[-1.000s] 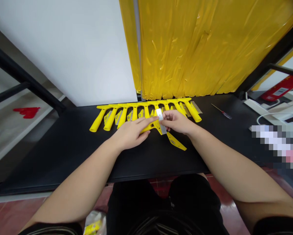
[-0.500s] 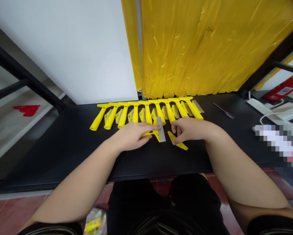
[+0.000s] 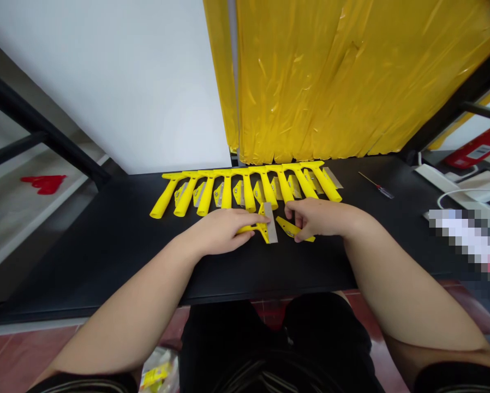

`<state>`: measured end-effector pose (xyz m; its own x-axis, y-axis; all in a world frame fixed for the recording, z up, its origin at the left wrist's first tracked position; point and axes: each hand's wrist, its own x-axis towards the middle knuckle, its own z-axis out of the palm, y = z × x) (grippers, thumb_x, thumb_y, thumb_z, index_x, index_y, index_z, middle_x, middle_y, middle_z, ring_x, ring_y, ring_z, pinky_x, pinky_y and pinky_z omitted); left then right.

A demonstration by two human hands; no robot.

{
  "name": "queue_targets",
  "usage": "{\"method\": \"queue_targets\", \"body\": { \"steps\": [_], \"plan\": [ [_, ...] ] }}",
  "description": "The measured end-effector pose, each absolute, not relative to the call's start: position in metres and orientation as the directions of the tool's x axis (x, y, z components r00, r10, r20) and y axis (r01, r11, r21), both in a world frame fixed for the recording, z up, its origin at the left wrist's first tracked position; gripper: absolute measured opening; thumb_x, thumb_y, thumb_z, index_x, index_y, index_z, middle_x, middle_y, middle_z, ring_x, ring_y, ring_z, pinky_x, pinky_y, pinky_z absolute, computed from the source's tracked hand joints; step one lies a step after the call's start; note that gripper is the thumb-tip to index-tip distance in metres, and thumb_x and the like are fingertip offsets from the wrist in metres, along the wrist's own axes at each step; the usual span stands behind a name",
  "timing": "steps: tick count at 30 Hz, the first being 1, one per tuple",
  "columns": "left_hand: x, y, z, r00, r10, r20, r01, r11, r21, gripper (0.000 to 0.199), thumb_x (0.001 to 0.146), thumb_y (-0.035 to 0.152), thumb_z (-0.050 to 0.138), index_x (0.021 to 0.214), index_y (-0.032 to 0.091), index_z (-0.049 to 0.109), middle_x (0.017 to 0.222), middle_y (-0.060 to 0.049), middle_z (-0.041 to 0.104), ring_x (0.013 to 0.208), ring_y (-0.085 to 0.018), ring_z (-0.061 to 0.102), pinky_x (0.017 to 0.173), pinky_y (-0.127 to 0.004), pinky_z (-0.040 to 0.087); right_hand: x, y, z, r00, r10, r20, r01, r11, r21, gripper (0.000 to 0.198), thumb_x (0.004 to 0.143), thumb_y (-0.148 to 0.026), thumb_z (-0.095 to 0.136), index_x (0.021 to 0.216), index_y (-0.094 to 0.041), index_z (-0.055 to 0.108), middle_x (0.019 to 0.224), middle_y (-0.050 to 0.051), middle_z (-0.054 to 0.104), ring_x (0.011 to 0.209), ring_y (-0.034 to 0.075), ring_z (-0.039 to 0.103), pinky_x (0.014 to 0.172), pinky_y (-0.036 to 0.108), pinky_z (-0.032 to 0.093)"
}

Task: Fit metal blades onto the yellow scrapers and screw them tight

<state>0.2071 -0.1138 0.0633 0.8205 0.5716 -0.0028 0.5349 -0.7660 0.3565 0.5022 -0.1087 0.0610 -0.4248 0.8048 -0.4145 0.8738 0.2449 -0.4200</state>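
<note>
My left hand [image 3: 222,230] is closed round the yellow handle of a scraper [image 3: 264,232], its index finger lying along the scraper's head by the metal blade [image 3: 272,225]. The blade points right, towards my right hand [image 3: 316,218]. My right hand's fingers are bent, with the thumb tip on a loose yellow plastic cover plate [image 3: 286,225]. Small metal pieces, perhaps screws, lie on that plate. Behind my hands, several yellow scraper handles [image 3: 204,196] form a row, with yellow plates and metal blades [image 3: 239,192] between them.
A screwdriver [image 3: 378,186] lies at the right of the black table [image 3: 118,240]. Further right are a white power strip [image 3: 437,185] and a red package [image 3: 478,147]. A white panel [image 3: 126,76] and yellow plastic sheeting [image 3: 330,82] stand behind. Red material [image 3: 44,184] lies on the left shelf.
The cover plate under my right hand has turned and moved slightly up and left. The scraper in my left hand has shifted a little nearer to me.
</note>
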Motion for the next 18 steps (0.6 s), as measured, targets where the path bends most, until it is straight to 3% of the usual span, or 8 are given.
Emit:
{"method": "queue_targets", "body": {
  "steps": [5, 18],
  "plan": [
    [0.205, -0.113, 0.062, 0.82, 0.572, -0.001, 0.535, -0.767, 0.353, 0.048, 0.104, 0.027, 0.056, 0.151, 0.037, 0.06, 0.138, -0.002, 0.072, 0.121, -0.025, 0.072, 0.102, -0.041, 0.057, 0.507, -0.104, 0.058, -0.45, 0.797, -0.403, 0.838, 0.22, -0.499, 0.044, 0.071, -0.033, 0.087, 0.106, -0.025, 0.061, 0.093, 0.002, 0.076, 0.077, 0.022, 0.07, 0.062, 0.032, 0.048],
    [0.205, -0.111, 0.062, 0.838, 0.546, -0.013, 0.514, -0.781, 0.355, 0.046, 0.103, 0.025, 0.058, 0.148, 0.036, 0.062, 0.137, -0.002, 0.073, 0.121, -0.024, 0.072, 0.101, -0.04, 0.057, 0.513, -0.097, 0.062, -0.469, 0.825, -0.316, 0.808, 0.257, -0.53, 0.014, 0.083, -0.023, 0.072, 0.097, -0.021, 0.072, 0.091, 0.004, 0.076, 0.08, 0.02, 0.069, 0.068, 0.031, 0.049]
  ]
}}
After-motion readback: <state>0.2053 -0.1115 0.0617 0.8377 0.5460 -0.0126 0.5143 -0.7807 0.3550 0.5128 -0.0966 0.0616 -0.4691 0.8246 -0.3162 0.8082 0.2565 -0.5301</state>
